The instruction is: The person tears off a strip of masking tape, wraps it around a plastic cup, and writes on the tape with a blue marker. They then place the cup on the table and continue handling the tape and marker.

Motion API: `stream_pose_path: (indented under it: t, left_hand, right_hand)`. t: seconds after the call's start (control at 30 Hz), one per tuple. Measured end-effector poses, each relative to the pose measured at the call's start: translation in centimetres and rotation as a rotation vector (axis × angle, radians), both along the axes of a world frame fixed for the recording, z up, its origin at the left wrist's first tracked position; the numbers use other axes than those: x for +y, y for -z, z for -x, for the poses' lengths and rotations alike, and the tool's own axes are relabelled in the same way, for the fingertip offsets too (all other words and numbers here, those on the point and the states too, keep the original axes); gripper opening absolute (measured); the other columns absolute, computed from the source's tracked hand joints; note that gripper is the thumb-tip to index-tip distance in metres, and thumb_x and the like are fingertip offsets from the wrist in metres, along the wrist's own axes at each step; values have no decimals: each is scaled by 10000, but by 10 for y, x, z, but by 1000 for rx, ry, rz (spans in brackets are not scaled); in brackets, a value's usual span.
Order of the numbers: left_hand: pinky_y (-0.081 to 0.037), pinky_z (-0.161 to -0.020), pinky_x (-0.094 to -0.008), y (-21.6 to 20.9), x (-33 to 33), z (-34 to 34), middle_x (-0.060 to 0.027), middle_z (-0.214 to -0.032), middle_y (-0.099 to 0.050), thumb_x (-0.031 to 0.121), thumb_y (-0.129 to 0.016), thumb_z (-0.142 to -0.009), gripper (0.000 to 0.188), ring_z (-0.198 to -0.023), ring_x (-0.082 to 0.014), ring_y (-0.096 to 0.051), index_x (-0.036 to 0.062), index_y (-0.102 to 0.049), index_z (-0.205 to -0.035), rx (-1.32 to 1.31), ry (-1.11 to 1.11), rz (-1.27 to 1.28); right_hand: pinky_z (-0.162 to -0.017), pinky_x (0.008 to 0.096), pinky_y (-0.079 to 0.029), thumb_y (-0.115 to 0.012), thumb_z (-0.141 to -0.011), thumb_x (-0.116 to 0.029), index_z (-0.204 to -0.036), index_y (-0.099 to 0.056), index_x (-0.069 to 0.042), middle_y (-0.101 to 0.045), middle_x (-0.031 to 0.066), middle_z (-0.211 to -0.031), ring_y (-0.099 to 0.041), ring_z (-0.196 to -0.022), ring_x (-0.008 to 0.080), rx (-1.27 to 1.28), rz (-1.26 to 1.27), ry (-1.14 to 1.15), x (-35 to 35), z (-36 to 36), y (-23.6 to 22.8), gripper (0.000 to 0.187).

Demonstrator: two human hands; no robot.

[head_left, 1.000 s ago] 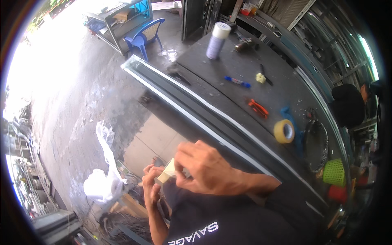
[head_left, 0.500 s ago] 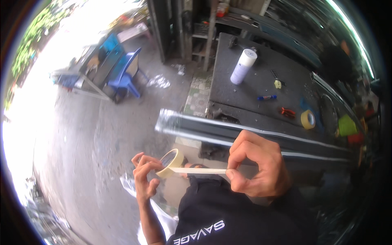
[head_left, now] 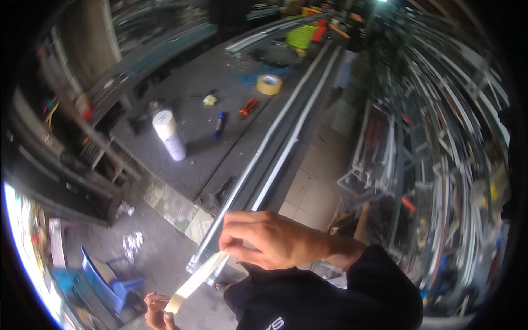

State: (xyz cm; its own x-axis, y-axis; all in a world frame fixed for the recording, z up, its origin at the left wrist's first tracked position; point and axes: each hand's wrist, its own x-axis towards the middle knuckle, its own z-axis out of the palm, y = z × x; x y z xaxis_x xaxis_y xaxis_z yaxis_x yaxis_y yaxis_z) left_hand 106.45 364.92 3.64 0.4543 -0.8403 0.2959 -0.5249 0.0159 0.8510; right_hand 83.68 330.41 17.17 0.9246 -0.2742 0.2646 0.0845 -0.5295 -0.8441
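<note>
Tape runs as a pale, taut strip from the roll in the left hand low in view up to the right hand, whose fingertips pinch its free end beside the long metal rail. Keeping the strip straight and untwisted would probably help it lie flat.

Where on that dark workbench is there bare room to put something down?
The workbench is bare between the white spray can and the long metal profile along its edge, and again behind the can. It gets crowded farther along, around the blue marker, red pliers, tape roll and green basket.
</note>
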Motion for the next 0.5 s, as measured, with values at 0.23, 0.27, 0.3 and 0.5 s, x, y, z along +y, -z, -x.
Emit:
stream_pose_path:
  t: [0.23, 0.27, 0.3, 0.5]
  left_hand:
    - [-439, -1108, -528, 6, -41, -82, -161, -960, -764, 442, -751, -907, 501, -966, -347, -711, -49, -727, -1001, 77, 211, -60]
    - [-437, -1117, -541, 1, -41, -91, -162, -990, -773, 427, -778, -892, 482, -993, -352, -718, -35, -739, -1024, 41, 296, -89]
    - [-435, -1126, -554, -3, -40, -99, -163, -1020, -782, 413, -805, -877, 468, -1020, -358, -725, -20, -751, -1047, -20, 363, -137]
    - [-394, -1199, -575, 18, -22, -135, -174, -994, -778, 308, -867, -832, 417, -1029, -404, -731, -14, -748, -1067, 33, 614, -176]
  right_hand:
    - [-725, 423, -532, -683, -961, -54, -990, -634, 0, -615, 120, -979, -676, -798, 289, 160, 158, 430, 90, -7, -16, 79]
    - [-731, 426, -532, -687, -960, -62, -984, -632, -5, -612, 117, -980, -675, -806, 293, 183, 189, 450, 105, -10, -25, 83]
    - [-738, 429, -533, -690, -959, -71, -979, -630, -11, -609, 114, -981, -674, -814, 298, 205, 212, 472, 119, -14, -33, 87]
    - [-809, 473, -536, -752, -974, -217, -983, -638, -36, -607, 105, -980, -677, -903, 324, 387, 254, 585, 181, -60, -50, 214]
